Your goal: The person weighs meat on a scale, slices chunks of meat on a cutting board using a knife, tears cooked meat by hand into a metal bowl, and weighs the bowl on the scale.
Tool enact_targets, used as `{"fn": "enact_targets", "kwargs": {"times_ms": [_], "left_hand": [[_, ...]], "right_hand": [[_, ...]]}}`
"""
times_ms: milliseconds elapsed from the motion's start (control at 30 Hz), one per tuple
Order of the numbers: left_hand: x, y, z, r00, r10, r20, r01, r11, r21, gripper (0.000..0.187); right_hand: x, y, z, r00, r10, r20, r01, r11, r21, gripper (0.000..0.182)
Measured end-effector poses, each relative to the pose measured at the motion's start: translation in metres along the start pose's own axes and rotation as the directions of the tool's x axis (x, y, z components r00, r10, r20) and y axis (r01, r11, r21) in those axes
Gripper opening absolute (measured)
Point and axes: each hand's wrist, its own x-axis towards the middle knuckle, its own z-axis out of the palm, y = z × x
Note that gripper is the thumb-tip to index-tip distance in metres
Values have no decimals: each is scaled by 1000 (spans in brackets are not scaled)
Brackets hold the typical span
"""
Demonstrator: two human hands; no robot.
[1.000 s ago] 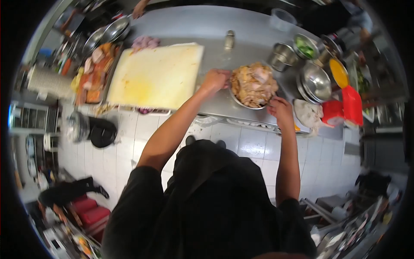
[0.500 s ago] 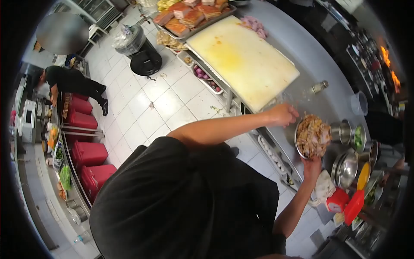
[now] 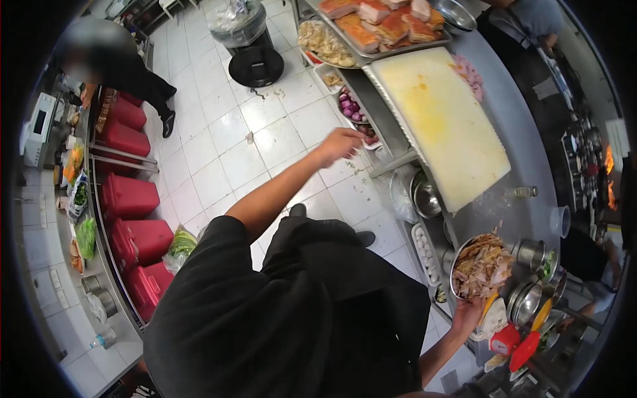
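My right hand (image 3: 468, 316) grips the lower rim of a metal bowl (image 3: 454, 270), which is tilted. Shredded or chopped cooked meat (image 3: 483, 268) fills the bowl. The bowl is at the counter's near edge, below a large white cutting board (image 3: 441, 119) with a yellow stain. My left hand (image 3: 340, 146) is in the air over the floor, away from the bowl. Its fingers are partly curled and somewhat apart, with nothing visible in them. Purple onions (image 3: 350, 106) show just above it on a lower shelf.
A tray of roasted meat slabs (image 3: 385, 25) stands beyond the board. Metal bowls (image 3: 527, 302), a red scale (image 3: 505, 339) and a small shaker (image 3: 526, 192) are at the right. Red bins (image 3: 129, 196) line the left, where a person (image 3: 126, 66) stands. Flames (image 3: 610, 176) burn far right.
My left hand has moved away from the bowl, leftward and up over the floor. My right hand still holds the bowl. The view has shifted, with the cutting board now farther right.
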Motion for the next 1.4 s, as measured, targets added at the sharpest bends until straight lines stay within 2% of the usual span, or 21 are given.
{"fn": "enact_targets", "kwargs": {"times_ms": [67,200,400,467,533,600,667,733,800,867,967,1000,1033,1067,1100,1167,1233,1400], "left_hand": [[-4,-26,-63,988,9,-152,-7,1000,9,32],[-34,-69,-172,932,-17,-362,-2,999,-53,32],[-113,-114,-269,794,-129,-593,60,989,-134,36],[-135,-130,-282,722,-144,-677,39,985,-168,34],[-157,-152,-292,688,-160,-708,56,984,-168,35],[-182,-177,-293,664,-176,-727,67,982,-176,36],[-210,-198,-288,614,-262,-745,171,965,-198,36],[-238,-234,-284,557,-282,-781,175,959,-222,37],[-263,-275,-280,439,-269,-857,142,963,-229,38],[-274,-247,-257,332,-395,-857,136,919,-371,37],[-276,-255,-243,284,-461,-841,134,887,-441,36],[-275,-254,-238,298,-443,-846,119,896,-427,36],[-269,-252,-230,314,-423,-850,102,905,-413,36],[-265,-250,-221,327,-409,-852,92,911,-402,36],[-260,-245,-214,337,-393,-856,157,920,-360,36],[-243,-234,-202,362,-406,-839,192,913,-359,36],[-233,-228,-195,393,-425,-815,258,902,-346,36],[-209,-210,-192,463,-402,-790,316,907,-277,36]], "right_hand": [[-16,9,26,997,51,58,-51,999,-3,57],[-37,49,86,972,169,162,-166,986,-28,55],[-21,145,187,864,373,338,-353,928,-122,50],[-12,179,227,819,415,397,-397,908,-131,53],[14,220,249,769,437,468,-449,889,-91,57],[48,257,274,767,493,411,-507,858,-82,60],[74,283,310,801,474,366,-466,877,-115,56],[108,306,335,804,497,327,-495,864,-95,52],[140,325,375,812,488,320,-503,863,-40,50],[163,330,395,838,465,285,-492,870,24,51],[223,351,419,852,430,299,-482,868,123,55],[241,361,420,850,429,306,-484,865,132,55],[237,351,437,894,388,226,-418,902,107,55],[252,356,439,894,398,207,-425,899,108,55],[275,364,441,892,408,192,-433,894,112,55],[303,372,457,895,407,183,-430,896,108,55],[315,376,472,900,391,192,-416,902,115,55],[318,375,487,901,387,197,-423,884,198,49]]}}
